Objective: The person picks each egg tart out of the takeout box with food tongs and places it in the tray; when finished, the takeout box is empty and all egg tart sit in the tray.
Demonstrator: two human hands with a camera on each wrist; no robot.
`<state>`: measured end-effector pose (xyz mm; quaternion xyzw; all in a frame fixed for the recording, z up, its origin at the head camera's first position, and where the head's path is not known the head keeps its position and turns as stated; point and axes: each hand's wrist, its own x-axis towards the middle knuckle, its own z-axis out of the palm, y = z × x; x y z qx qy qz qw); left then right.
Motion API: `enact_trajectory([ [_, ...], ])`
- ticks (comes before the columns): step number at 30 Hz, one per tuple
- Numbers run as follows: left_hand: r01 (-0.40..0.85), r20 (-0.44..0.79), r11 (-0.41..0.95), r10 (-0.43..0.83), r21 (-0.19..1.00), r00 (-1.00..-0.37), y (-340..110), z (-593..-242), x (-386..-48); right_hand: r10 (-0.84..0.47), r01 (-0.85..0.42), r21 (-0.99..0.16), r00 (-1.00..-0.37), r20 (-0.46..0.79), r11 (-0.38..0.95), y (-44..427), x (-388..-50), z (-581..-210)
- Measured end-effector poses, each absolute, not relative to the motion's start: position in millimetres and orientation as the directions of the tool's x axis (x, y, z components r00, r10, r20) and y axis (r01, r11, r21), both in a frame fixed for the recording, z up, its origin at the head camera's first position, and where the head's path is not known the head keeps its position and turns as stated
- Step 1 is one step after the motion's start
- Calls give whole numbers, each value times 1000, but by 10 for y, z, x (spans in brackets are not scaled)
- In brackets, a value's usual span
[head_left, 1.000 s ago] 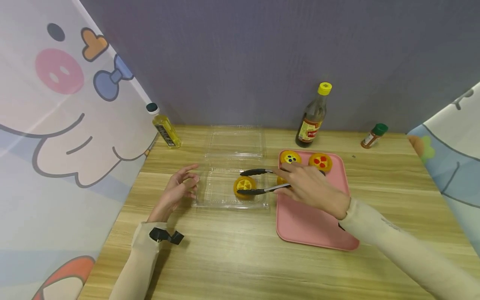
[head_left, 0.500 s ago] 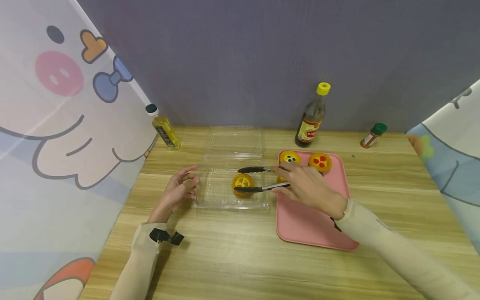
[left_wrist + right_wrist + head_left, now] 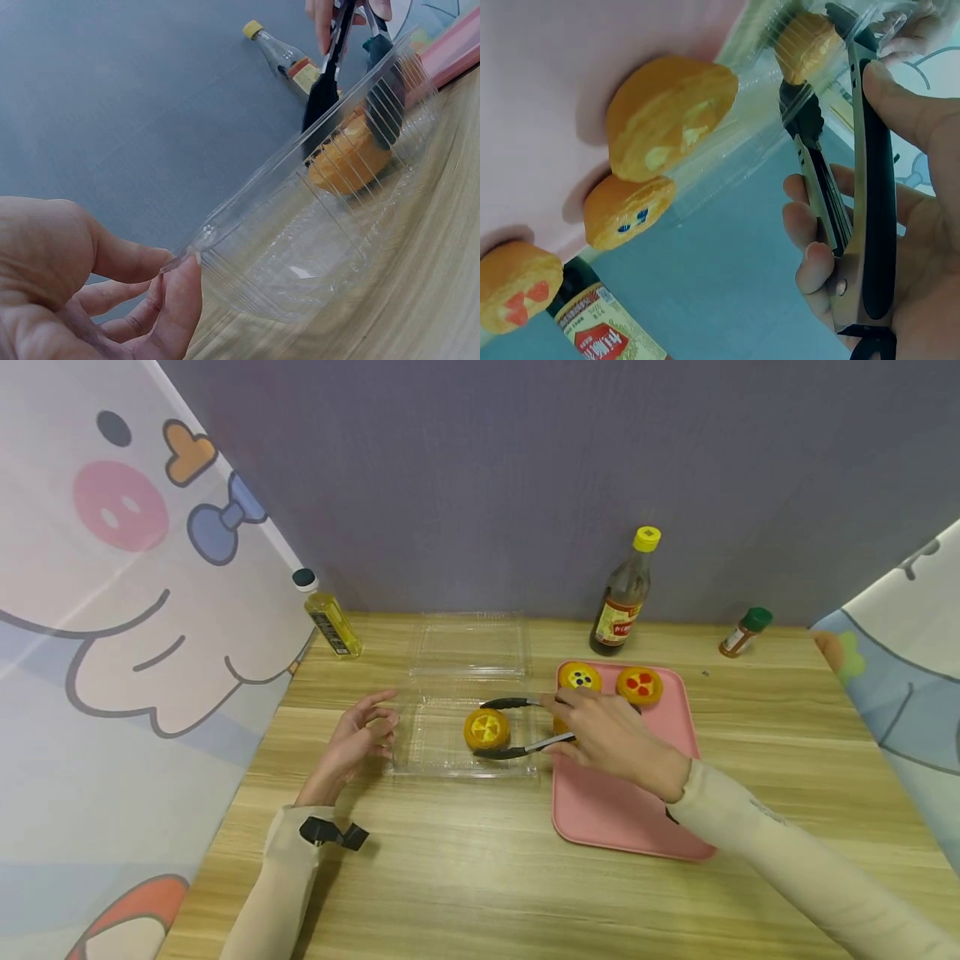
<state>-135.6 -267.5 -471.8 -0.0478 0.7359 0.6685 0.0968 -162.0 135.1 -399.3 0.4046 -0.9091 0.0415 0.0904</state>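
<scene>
In the head view, a round tart (image 3: 486,729) with yellow topping lies in the right part of a clear plastic container (image 3: 435,747) with its lid folded back. My right hand (image 3: 607,731) grips black-tipped metal tongs (image 3: 536,746) from the right. Their tips stand spread on the far and near sides of the tart; whether they touch it I cannot tell. At the container's left side, my left hand (image 3: 112,292) pinches its rim between thumb and forefinger. A pink tray (image 3: 622,802) under my right forearm bears more tarts, one partly hidden by that hand.
On the tray's far side sit a blue-dotted tart (image 3: 580,677) and a red-topped tart (image 3: 640,686). Behind stands a dark sauce bottle (image 3: 622,606) with a yellow cap. An oil bottle (image 3: 333,625) is at back left, a green-capped spice jar (image 3: 745,632) at back right.
The tart has shifted slightly left in the container. The tongs have spread wider, their near arm moving off the tart's top to its near side. My left hand has stayed put.
</scene>
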Motion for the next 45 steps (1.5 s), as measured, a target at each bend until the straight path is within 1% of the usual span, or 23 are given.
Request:
enact_trajectory([
  [4,-206,-212,102,60,973,-975,-2659,-4718,-1351,-728,-741,6,-658,194,672,1322,-1614,-4031],
  [13,-197,-204,98,65,976,-977,-2662,-4713,-1356,-714,-747,-52,-651,255,663,1243,-1662,-4174],
  [19,-204,-211,93,67,974,-975,-2664,-4725,-1356,-715,-749,-51,-648,262,660,1174,-1683,-4246],
  [24,-208,-214,86,67,974,-974,-2654,-4728,-1356,-713,-746,-48,-651,261,664,1144,-1696,-4261],
  [33,-191,-198,96,66,977,-978,-2656,-4712,-1369,-697,-731,-91,-675,243,676,1168,-1687,-4217],
  [45,-194,-200,101,52,976,-978,-2676,-4730,-1363,-695,-735,-76,-666,272,674,1170,-1665,-4275],
])
